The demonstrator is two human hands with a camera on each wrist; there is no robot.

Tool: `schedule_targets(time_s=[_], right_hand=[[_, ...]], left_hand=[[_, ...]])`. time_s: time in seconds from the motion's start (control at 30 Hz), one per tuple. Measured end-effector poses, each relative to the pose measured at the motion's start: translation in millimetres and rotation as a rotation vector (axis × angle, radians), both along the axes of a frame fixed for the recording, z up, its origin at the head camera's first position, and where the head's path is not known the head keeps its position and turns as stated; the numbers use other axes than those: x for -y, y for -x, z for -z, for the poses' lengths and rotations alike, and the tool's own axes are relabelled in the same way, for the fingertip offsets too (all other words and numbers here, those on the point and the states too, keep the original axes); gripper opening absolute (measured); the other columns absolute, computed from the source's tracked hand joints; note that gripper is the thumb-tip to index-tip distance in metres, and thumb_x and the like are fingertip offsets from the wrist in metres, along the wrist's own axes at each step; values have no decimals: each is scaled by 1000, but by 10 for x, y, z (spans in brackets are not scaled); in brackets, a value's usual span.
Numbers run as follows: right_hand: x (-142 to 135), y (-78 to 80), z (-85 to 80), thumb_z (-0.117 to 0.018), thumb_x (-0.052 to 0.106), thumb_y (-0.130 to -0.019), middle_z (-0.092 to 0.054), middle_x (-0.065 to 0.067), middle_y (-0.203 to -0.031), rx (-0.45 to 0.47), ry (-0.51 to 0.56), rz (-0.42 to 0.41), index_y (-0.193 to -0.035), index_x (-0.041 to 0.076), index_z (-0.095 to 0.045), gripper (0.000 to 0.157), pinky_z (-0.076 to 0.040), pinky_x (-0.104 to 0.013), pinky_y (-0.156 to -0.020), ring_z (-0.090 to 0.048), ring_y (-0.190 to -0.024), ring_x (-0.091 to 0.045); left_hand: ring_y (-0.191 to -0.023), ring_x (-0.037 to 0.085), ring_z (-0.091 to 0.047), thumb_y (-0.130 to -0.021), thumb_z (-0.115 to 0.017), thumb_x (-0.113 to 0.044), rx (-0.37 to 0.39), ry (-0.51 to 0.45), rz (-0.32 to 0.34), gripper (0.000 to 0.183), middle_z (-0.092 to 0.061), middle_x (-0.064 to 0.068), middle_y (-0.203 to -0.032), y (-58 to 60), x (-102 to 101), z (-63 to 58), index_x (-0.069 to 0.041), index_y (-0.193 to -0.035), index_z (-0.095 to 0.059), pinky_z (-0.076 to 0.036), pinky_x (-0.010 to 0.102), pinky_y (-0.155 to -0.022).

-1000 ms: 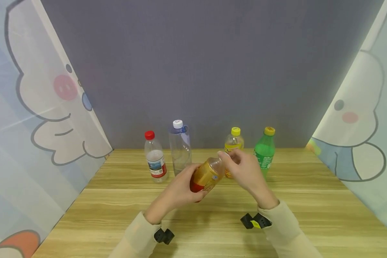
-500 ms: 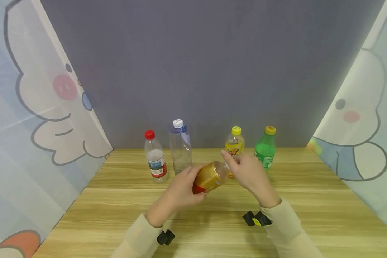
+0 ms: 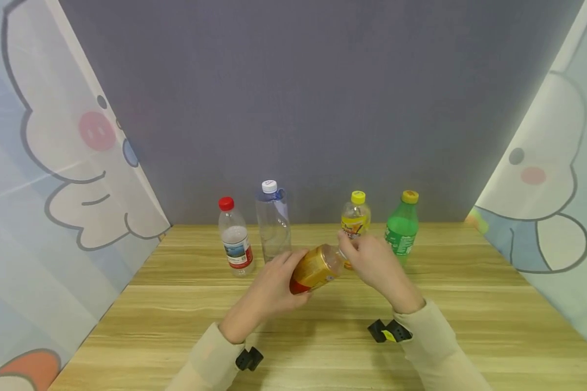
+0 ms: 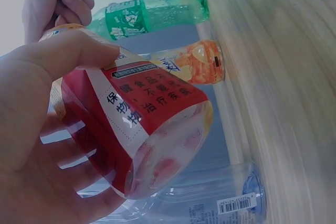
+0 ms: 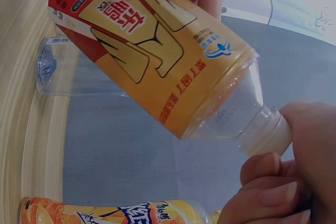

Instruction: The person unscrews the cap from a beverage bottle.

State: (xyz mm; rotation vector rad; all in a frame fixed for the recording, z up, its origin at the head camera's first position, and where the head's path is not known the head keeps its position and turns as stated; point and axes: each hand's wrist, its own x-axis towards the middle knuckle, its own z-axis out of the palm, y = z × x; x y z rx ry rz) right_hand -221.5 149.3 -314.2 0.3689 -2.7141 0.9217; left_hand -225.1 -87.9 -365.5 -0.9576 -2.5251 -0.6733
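Note:
A drink bottle (image 3: 317,269) with a gold and red label is held tilted above the table, its neck pointing right. My left hand (image 3: 274,287) grips its body, thumb on one side and fingers round the other. At the neck, the thumb and curled index finger of my right hand (image 3: 380,267) pinch the whitish cap (image 5: 272,136). In the right wrist view the cap sits on the neck, and the bottle looks see-through at the shoulder. The left wrist view shows the bottle's base (image 4: 170,156) toward the camera.
Behind the hands stand a red-capped bottle (image 3: 237,247), a tall clear bottle (image 3: 274,225) with a white cap, a yellow-capped bottle (image 3: 355,221) and a green bottle (image 3: 402,227). They are upright on the wooden table (image 3: 176,320), before a grey panel (image 3: 313,108).
The bottle has tipped further toward horizontal, its neck lower and to the right. My right hand has dropped slightly and turned at the cap, and its fingers have curled under.

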Motion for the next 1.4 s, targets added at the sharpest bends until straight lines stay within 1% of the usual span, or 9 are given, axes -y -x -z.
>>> schedule_targets(time_s=[0.1,0.3,0.47,0.67,0.8,1.0,1.13,1.3,1.4], right_hand=[[6,-4,0,-41,44,-109,-32,6,-49,-29,16,-15,-57,18,-36,58,-28,-28,-44,-28,-44,-11],[8,-1,10,-42,45,-108,-28,8,-48,-67,46,-46,-56,18,-36,58,-26,-26,-43,-25,-43,-10],[5,17,20,-46,40,-107,-28,11,-48,-117,50,-74,-55,19,-37,57,-27,-26,-43,-27,-42,-8],[-20,20,17,-51,34,-107,-30,12,-50,-215,-2,-156,-58,19,-41,52,-29,-24,-43,-29,-44,-5],[-41,21,14,-54,30,-106,-35,12,-53,-261,-20,-210,-63,19,-44,46,-32,-24,-44,-34,-46,-4],[-82,14,4,-55,27,-106,-37,11,-58,-245,-13,-287,-70,18,-47,38,-34,-24,-45,-35,-49,-4],[-105,13,-6,-56,27,-106,-35,10,-60,-208,-21,-320,-73,17,-46,36,-34,-24,-47,-35,-51,-4],[-112,-8,-42,-52,34,-108,-38,8,-64,-144,-63,-330,-79,16,-49,34,-37,-26,-50,-39,-56,-7],[-111,-17,-55,-51,35,-108,-40,7,-67,-138,-94,-329,-82,15,-50,33,-40,-27,-53,-42,-59,-9]], left_hand=[[-104,21,-63,-72,-88,-26,13,-3,17,78,-65,5,-122,-3,23,-28,-12,-141,-54,-55,41,-87],[-103,22,-63,-72,-90,-23,17,-10,49,78,-67,6,-120,-5,60,-78,-10,-140,-55,-55,40,-86],[-100,19,-63,-73,-89,-24,44,-5,57,77,-67,4,-119,-16,87,-113,-12,-141,-55,-55,37,-84],[-102,17,-61,-72,-88,-26,115,-1,66,82,-65,4,-124,-22,117,-128,-13,-145,-53,-54,37,-85],[-102,15,-61,-71,-87,-24,126,-10,83,82,-66,2,-124,-10,135,-131,-14,-145,-54,-53,36,-85],[-101,13,-60,-70,-85,-22,130,-27,104,80,-66,-1,-123,-1,145,-142,-15,-143,-55,-53,34,-84],[-101,13,-60,-70,-85,-22,146,-25,108,80,-66,-1,-124,9,154,-141,-14,-144,-55,-53,33,-84],[-99,12,-60,-69,-83,-20,146,-30,118,79,-66,-2,-122,28,170,-138,-14,-143,-56,-53,31,-82],[-97,11,-59,-68,-83,-20,140,-25,118,78,-66,-4,-119,34,177,-140,-16,-141,-57,-53,31,-81]])
